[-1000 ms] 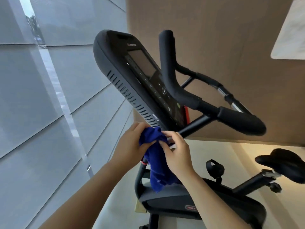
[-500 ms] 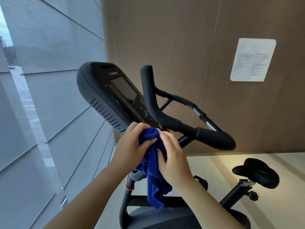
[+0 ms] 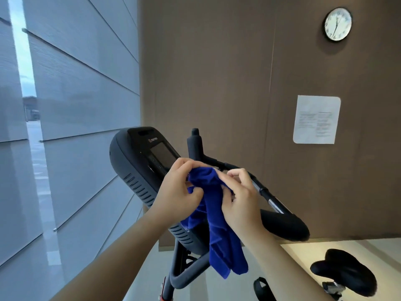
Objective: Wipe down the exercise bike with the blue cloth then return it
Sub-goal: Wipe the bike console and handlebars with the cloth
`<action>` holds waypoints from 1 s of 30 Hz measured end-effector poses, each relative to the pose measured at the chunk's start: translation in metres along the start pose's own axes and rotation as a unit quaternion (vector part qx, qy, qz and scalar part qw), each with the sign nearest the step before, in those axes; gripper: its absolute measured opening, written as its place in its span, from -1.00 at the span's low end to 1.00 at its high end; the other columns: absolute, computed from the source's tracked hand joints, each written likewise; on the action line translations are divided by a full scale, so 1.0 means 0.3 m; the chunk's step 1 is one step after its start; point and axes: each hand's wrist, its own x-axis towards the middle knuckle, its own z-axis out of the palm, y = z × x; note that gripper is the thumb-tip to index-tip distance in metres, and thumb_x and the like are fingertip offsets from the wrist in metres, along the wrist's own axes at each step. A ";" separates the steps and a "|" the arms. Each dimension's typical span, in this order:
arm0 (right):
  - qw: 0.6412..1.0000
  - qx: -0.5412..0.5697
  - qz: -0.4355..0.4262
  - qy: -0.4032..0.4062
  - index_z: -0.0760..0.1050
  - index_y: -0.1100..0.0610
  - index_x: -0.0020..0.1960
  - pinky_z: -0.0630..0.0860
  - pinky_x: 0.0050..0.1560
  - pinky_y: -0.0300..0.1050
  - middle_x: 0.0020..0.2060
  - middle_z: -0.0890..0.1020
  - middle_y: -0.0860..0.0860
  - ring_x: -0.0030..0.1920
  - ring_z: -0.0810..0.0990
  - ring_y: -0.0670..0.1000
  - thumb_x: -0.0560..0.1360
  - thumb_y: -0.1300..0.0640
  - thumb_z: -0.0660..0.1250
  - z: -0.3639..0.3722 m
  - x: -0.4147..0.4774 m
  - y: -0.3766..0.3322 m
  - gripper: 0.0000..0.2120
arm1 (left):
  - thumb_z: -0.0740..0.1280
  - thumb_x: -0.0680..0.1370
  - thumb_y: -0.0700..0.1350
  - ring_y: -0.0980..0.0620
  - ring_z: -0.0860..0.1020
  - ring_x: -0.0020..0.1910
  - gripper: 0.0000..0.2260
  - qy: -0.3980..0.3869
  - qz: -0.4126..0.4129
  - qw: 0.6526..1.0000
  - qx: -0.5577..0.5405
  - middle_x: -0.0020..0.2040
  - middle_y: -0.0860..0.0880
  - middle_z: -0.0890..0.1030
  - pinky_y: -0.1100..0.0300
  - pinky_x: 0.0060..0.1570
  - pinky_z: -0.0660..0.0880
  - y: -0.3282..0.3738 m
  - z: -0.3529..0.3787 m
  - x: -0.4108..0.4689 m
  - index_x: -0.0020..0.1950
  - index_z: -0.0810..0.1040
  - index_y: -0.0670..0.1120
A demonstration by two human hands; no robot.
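The blue cloth (image 3: 219,233) hangs bunched between both hands in front of the exercise bike's dark console (image 3: 138,161). My left hand (image 3: 178,190) grips the cloth's upper left part, fingers curled round it. My right hand (image 3: 240,200) pinches its upper right edge beside the left hand. The cloth's lower part dangles over the bike's frame. The black handlebar (image 3: 282,224) runs to the right behind my right hand. The black saddle (image 3: 345,276) shows at the lower right. The console's lower face is hidden behind my hands.
A brown panel wall (image 3: 217,83) stands behind the bike, with a round clock (image 3: 338,24) and a white paper notice (image 3: 316,119) on it. Grey window blinds (image 3: 76,105) fill the left side. Pale floor (image 3: 325,250) lies below.
The view has tilted up, so the bike sits lower in frame and the clock has come into sight. Both hands have risen with the cloth in front of the console.
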 end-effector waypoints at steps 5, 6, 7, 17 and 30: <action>0.997 -0.033 -0.061 0.030 0.57 0.15 0.18 0.40 -0.18 -0.41 -0.12 0.52 0.04 -0.23 0.48 -0.04 0.44 0.46 0.28 0.023 0.194 0.013 -0.61 | 0.31 0.46 -0.29 0.23 0.38 -0.06 -0.67 0.105 0.077 0.976 0.174 0.06 0.11 0.40 0.48 -0.05 0.39 -0.012 -0.036 0.129 0.18 0.50 0.01; 0.996 -0.050 -0.067 0.036 0.57 0.16 0.16 0.45 -0.18 -0.31 -0.12 0.53 0.05 -0.20 0.51 0.01 0.43 0.47 0.29 0.038 0.234 0.011 -0.62 | 0.30 0.48 -0.27 0.22 0.37 -0.04 -0.67 0.117 0.085 0.967 0.208 0.09 0.08 0.40 0.52 -0.06 0.34 -0.017 -0.043 0.156 0.21 0.48 -0.01; 0.995 -0.067 -0.068 0.038 0.57 0.18 0.15 0.50 -0.19 -0.21 -0.10 0.55 0.07 -0.17 0.53 0.05 0.42 0.48 0.29 0.057 0.267 0.007 -0.63 | 0.29 0.49 -0.26 0.18 0.39 0.01 -0.65 0.119 0.086 0.961 0.235 0.14 0.04 0.41 0.52 -0.01 0.32 -0.024 -0.046 0.181 0.26 0.45 -0.04; 0.976 -0.192 -0.054 -0.087 0.15 0.10 0.47 0.28 0.33 0.15 0.46 0.23 0.11 0.46 0.18 0.12 0.57 0.00 -0.02 0.229 0.094 0.054 -0.51 | 0.23 0.52 -0.20 0.16 0.47 0.16 -0.18 0.004 0.033 0.931 0.363 0.47 0.09 0.02 0.40 -0.30 0.45 -0.206 -0.014 0.160 0.44 -0.37 0.14; 0.987 -0.122 -0.036 -0.098 -0.28 -0.04 0.50 0.25 0.35 -0.03 0.52 -0.08 0.06 0.49 0.07 0.07 0.49 -0.26 0.07 0.304 0.148 0.048 -0.23 | 0.35 0.46 0.04 0.16 0.48 0.16 -0.50 0.034 0.088 0.918 0.385 0.32 0.18 0.42 0.35 -0.17 0.49 -0.154 -0.135 0.233 0.38 0.32 0.14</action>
